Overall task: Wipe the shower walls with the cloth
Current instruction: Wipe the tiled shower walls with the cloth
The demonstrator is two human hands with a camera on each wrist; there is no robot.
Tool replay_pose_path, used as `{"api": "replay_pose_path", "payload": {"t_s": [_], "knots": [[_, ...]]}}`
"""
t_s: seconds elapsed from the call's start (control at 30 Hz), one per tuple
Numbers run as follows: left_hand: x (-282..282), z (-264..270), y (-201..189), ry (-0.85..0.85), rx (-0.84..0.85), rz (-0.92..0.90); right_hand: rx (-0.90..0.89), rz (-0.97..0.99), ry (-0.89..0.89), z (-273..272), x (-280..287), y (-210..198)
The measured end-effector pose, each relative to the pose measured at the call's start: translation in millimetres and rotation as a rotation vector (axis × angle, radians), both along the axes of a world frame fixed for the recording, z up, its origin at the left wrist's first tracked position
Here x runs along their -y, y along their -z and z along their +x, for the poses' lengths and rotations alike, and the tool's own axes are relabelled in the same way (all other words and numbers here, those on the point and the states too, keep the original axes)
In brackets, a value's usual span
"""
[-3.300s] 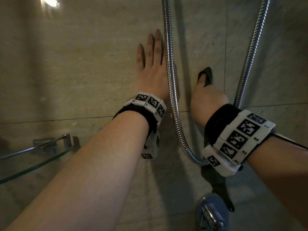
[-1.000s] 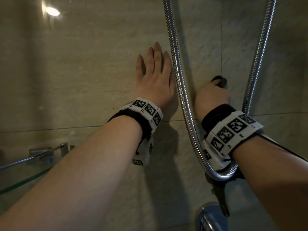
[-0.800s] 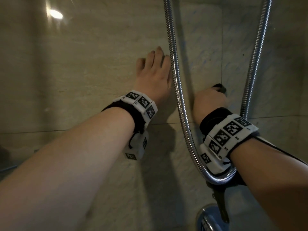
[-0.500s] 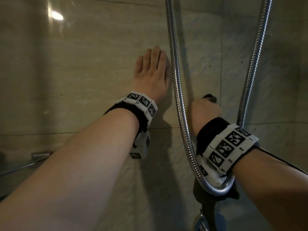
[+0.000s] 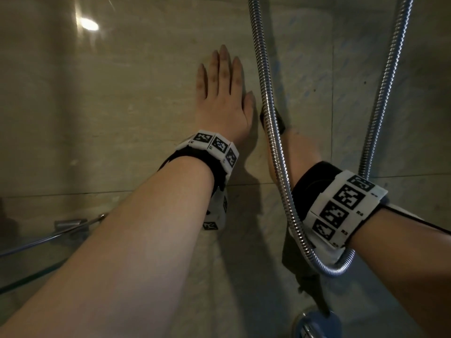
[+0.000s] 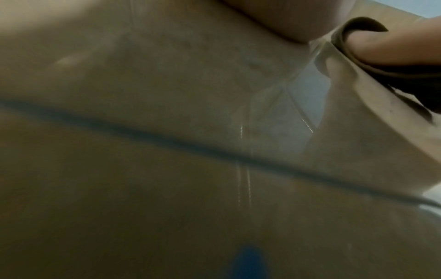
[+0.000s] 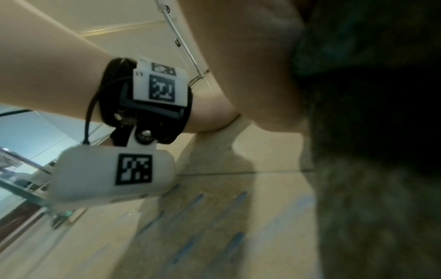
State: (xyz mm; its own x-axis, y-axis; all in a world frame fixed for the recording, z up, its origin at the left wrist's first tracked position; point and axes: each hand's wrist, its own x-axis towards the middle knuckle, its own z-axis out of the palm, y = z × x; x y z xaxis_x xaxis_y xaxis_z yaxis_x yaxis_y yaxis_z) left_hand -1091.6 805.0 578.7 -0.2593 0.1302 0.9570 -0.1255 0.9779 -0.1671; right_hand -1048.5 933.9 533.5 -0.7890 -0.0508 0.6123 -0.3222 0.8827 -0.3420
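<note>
My left hand (image 5: pixel 223 103) lies flat on the tiled shower wall (image 5: pixel 122 106), fingers straight, pointing up, gripping nothing. My right hand (image 5: pixel 296 152) presses the dark cloth (image 5: pixel 272 120) to the wall behind the shower hose (image 5: pixel 273 132), fingers wrapped in it; cloth runs vertical, tail hanging down under my wrist. Glass corner shelf (image 5: pixel 31 272) lower left

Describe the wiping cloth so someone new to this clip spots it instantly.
Start at the beige tiled shower wall and find the ribbed chrome shower hose looping down its middle. Just behind that hose, the right hand presses a dark cloth to the tile. It is the only soft, dark fabric there; the left hand lies bare and flat.
</note>
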Motion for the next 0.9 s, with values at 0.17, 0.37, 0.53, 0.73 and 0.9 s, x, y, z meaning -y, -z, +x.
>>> {"api": "replay_pose_path", "payload": {"t_s": [0.17,0.37,0.53,0.73,0.9], "knots": [[-0.6,-0.4,-1.6,-0.011,0.007,-0.003,-0.15,0.292,0.139,-23.9,-3.6,-13.4],[-1.3,1.8,-0.5,0.009,-0.001,-0.003,-0.043,0.327,0.153,-8.8,1.7,-3.6],[-1.7,1.9,-0.5,-0.003,0.006,-0.002,-0.075,0.514,0.079,-9.7,16.2,7.4],[-1.3,2.3,-2.6,-0.015,0.017,0.004,-0.127,0.106,-0.053,-13.0,7.9,-11.6],[-1.7,2.1,-3.0,-0.008,0.02,0.009,-0.125,0.197,0.088,-18.8,-2.5,-20.5]]}}
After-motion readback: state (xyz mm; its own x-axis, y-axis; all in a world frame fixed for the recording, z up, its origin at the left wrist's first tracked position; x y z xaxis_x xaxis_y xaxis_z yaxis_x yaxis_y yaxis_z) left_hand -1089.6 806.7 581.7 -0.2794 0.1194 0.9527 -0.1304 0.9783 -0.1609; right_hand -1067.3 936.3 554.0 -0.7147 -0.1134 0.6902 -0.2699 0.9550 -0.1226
